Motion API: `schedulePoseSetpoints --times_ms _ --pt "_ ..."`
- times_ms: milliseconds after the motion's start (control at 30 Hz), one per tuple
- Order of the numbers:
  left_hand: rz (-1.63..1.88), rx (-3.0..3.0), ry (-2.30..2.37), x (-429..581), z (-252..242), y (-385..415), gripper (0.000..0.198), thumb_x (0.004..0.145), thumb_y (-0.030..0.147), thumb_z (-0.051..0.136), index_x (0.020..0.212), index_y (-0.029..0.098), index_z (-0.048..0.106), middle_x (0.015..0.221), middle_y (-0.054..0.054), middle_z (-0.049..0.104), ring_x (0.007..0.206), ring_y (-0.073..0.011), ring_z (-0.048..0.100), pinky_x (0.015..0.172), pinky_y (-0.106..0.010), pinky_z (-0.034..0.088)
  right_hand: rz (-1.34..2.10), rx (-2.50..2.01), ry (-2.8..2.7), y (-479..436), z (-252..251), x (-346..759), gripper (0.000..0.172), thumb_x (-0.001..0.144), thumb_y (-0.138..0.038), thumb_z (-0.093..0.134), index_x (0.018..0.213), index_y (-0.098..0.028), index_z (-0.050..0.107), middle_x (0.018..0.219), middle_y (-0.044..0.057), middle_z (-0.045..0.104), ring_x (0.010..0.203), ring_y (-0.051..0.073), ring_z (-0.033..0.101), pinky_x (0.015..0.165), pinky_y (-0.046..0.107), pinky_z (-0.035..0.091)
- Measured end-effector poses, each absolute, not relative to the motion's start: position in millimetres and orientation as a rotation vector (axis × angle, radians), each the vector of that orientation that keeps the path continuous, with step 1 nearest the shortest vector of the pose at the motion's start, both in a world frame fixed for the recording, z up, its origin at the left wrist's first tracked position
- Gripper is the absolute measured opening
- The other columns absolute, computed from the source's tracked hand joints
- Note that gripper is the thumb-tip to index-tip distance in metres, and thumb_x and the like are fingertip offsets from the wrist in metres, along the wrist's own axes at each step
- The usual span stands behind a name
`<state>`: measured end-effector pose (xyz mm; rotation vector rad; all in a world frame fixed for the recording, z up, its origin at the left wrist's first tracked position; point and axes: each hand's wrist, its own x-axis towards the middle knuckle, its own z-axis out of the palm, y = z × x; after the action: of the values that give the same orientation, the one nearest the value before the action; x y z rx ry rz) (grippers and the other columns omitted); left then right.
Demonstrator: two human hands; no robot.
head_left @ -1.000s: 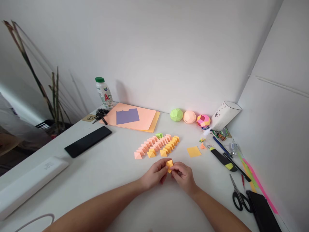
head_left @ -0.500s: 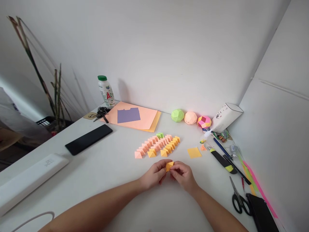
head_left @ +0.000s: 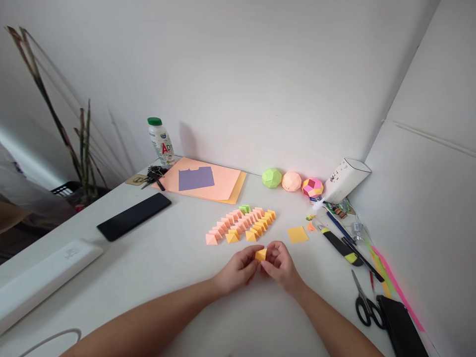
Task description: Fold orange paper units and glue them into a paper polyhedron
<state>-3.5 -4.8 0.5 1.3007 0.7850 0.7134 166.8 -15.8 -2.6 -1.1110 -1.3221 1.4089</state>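
Between my hands is a small orange folded paper piece (head_left: 261,255). My left hand (head_left: 237,271) pinches it from the left with thumb and fingers. On the other side my right hand (head_left: 283,270) has its thumb at the lower edge of the paper, its fingers curled behind; part of that grip is hidden. Just beyond stand rows of folded paper units: pink ones (head_left: 211,239), orange ones (head_left: 251,236) and a few green ones (head_left: 244,208). An unfolded orange square sheet (head_left: 298,234) lies flat, ahead and right of my right hand.
Paper balls, green (head_left: 271,178), peach (head_left: 291,181) and multicoloured (head_left: 312,187), sit along the wall. At right lie a utility knife (head_left: 340,246), scissors (head_left: 366,305) and a black phone (head_left: 401,327). Leftward are paper sheets (head_left: 226,181), a bottle (head_left: 161,142) and a black slab (head_left: 134,216).
My right fingers have lifted and loosened from the upper edge of the orange paper piece, which has turned slightly. My left hand keeps its pinch. The whole view has shifted a little.
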Motion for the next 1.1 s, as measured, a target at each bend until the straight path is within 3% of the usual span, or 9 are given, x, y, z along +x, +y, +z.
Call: schedulePoseSetpoints --times_ms 100,367,667,733,900,1100 --pt "0.733 1.356 0.767 -2.7 0.4 -4.8 0.041 0.084 0.033 0.048 0.122 0.018 0.048 0.056 0.005 0.045 0.047 -0.0102 0.041 0.049 -0.024 0.035 1.362 -1.160 -1.416 -17.3 -6.1 166.7 0.038 0.073 -0.018 0.062 0.104 -0.025 0.042 0.061 -0.010 0.043 0.050 0.008 0.048 0.050 0.021 0.042" --pt "0.697 1.369 0.744 -2.6 2.8 -4.3 0.036 0.082 0.025 0.047 0.118 0.020 0.051 0.068 0.002 0.053 0.054 -0.0102 0.039 0.053 -0.025 0.035 1.425 -1.158 -1.413 -18.6 -1.9 167.3 0.031 0.074 -0.014 0.055 0.101 -0.025 0.044 0.065 -0.008 0.048 0.052 0.008 0.047 0.051 0.022 0.041" --pt "0.665 1.234 0.751 -4.8 8.0 -3.3 0.035 0.079 0.024 0.047 0.113 0.019 0.051 0.059 0.006 0.044 0.049 -0.0089 0.033 0.049 -0.023 0.029 1.346 -1.125 -1.438 -18.9 -5.4 168.0 0.024 0.076 -0.014 0.050 0.097 -0.024 0.044 0.060 -0.008 0.043 0.049 0.009 0.047 0.047 0.021 0.040" --pt "0.668 1.198 0.750 -5.3 8.6 -3.0 0.034 0.080 0.025 0.045 0.113 0.020 0.051 0.057 0.006 0.043 0.048 -0.0091 0.032 0.048 -0.023 0.028 1.266 -1.089 -1.504 -19.4 -5.9 168.3 0.024 0.078 -0.013 0.048 0.099 -0.024 0.046 0.064 -0.006 0.046 0.052 0.009 0.048 0.049 0.022 0.043" --pt "0.687 1.175 0.776 -5.9 4.0 -2.7 0.040 0.083 0.035 0.043 0.119 0.019 0.049 0.052 0.006 0.040 0.046 -0.0106 0.034 0.046 -0.023 0.028 0.884 -0.950 -1.800 -19.2 -4.0 168.0 0.030 0.082 -0.015 0.047 0.107 -0.026 0.057 0.102 0.008 0.053 0.072 0.015 0.056 0.058 0.028 0.051" --pt "0.688 1.144 0.837 -4.0 3.6 -2.5 0.050 0.086 0.051 0.038 0.122 0.017 0.044 0.048 0.007 0.042 0.043 -0.0106 0.038 0.046 -0.024 0.031 0.691 -1.018 -1.792 -17.6 -6.4 168.6 0.021 0.086 -0.017 0.047 0.097 -0.025 0.064 0.092 0.007 0.057 0.079 0.018 0.059 0.063 0.030 0.053"
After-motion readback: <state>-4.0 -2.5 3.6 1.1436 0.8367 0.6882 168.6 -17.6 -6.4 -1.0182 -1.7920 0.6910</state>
